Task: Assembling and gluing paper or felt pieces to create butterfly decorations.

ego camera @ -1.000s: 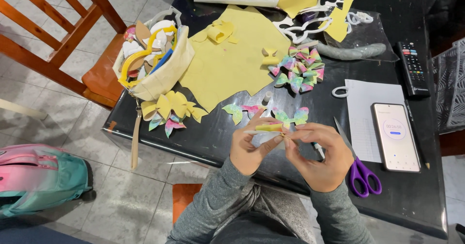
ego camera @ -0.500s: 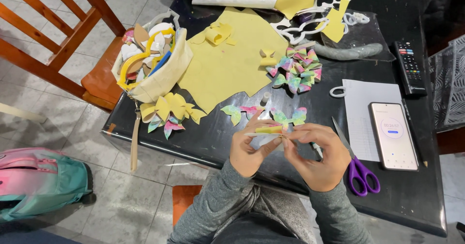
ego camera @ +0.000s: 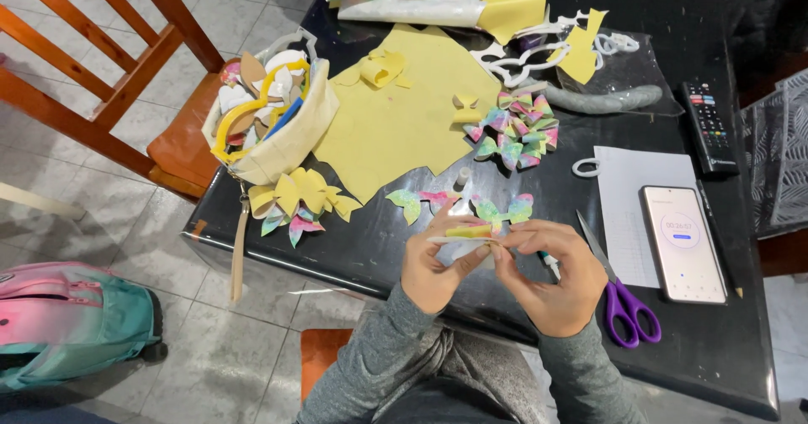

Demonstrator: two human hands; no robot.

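Note:
My left hand (ego camera: pixel 435 266) and my right hand (ego camera: pixel 551 272) meet over the near edge of the black table (ego camera: pixel 362 247). Together they pinch a small folded strip of rainbow-coloured material (ego camera: pixel 465 234) between the fingertips. Just beyond it on the table lie pastel cut-out bow pieces (ego camera: pixel 497 209) and a small glue bottle (ego camera: pixel 462 176). Purple-handled scissors (ego camera: pixel 623 302) rest right beside my right hand.
A large yellow sheet (ego camera: pixel 404 117), a pile of finished rainbow bows (ego camera: pixel 518 129) and yellow bows (ego camera: pixel 303 197) cover the table. A cloth bag of scraps (ego camera: pixel 269 129) sits left. Phone (ego camera: pixel 683 243) on white paper and a remote (ego camera: pixel 709 128) lie right. A wooden chair (ego camera: pixel 109 79) and backpack (ego camera: pixel 71 319) stand on the floor.
Both hands stay in the same spot; the fingers shift slightly on the rainbow strip, pressing it flatter. Nothing else on the table has moved.

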